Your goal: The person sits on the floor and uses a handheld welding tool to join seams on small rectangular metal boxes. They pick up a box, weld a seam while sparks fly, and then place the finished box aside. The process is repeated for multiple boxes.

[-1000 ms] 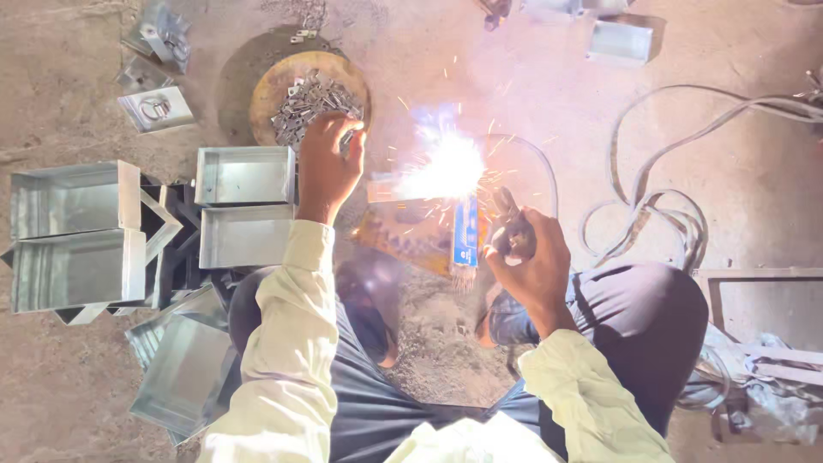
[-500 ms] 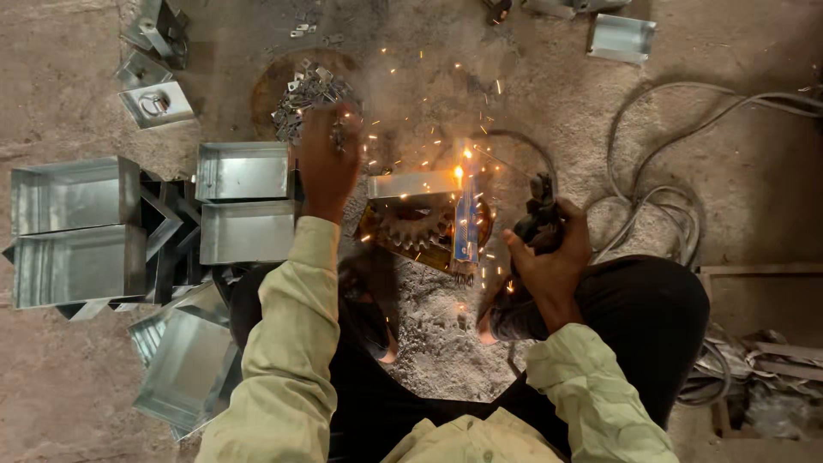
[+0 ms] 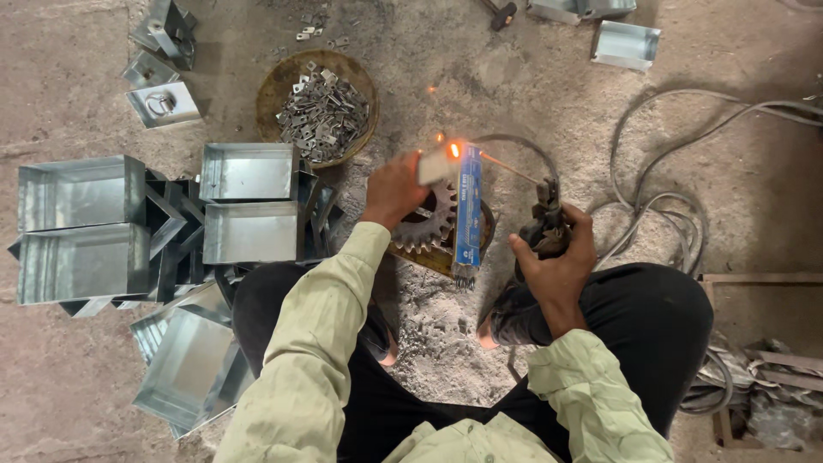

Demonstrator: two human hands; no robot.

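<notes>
Electrode holder (image 3: 542, 225) gripped by right-hand fingers (image 3: 559, 266); left fingers (image 3: 396, 187) pinching metal piece (image 3: 433, 166), bowl (image 3: 276, 84) of clips (image 3: 322, 113)

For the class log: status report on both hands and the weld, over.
Left hand holds small metal piece. Right hand grips electrode holder. Rod tip glowing at piece.

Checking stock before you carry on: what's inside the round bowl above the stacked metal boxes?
The round bowl holds a heap of small grey metal brackets, piled toward its right side. The bowl's bottom beneath the heap is covered.
</notes>
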